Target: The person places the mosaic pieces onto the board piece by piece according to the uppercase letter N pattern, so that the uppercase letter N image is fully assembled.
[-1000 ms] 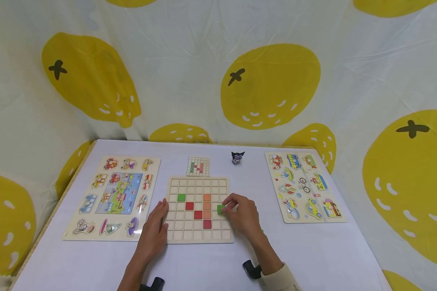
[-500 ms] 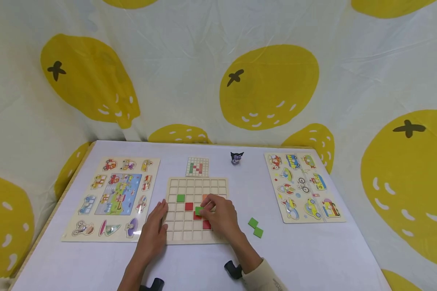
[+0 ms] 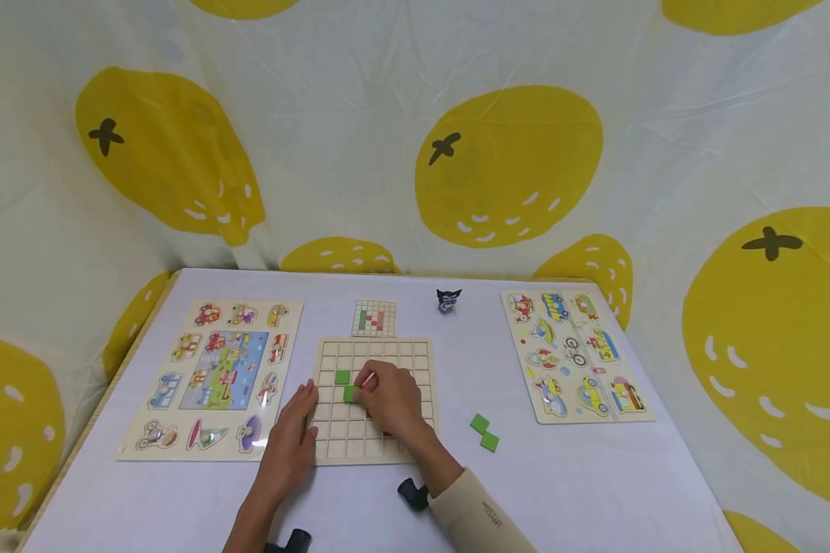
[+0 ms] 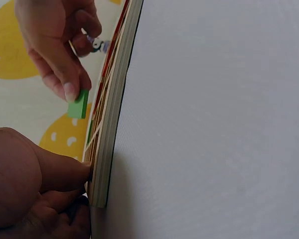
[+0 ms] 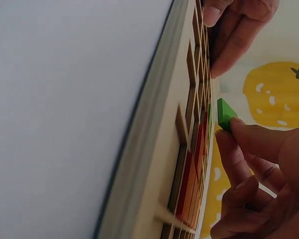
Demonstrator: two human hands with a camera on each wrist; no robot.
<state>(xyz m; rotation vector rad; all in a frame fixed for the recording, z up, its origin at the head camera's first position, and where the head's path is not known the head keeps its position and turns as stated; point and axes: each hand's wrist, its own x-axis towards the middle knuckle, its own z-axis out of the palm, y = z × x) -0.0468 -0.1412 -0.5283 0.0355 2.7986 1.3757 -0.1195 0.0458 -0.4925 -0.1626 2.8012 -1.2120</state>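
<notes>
A square wooden grid board lies before me. Between thumb and forefinger my right hand pinches a green square tile, close over the board's left part. In the right wrist view this held tile is tilted, just above the grid. One green tile is seated in a cell nearby. Red and orange tiles also sit in cells, mostly hidden by my right hand in the head view. My left hand rests along the board's left edge, fingers extended, its thumb touching the rim.
Two loose green tiles lie right of the board. Behind it is a small pattern card, with a dark figurine to the right. Picture puzzle boards flank it, one left and one right.
My right hand has carried the green tile leftward across the board, from its right edge to near the seated green tile. Two loose green tiles came into sight. My left hand stayed put.
</notes>
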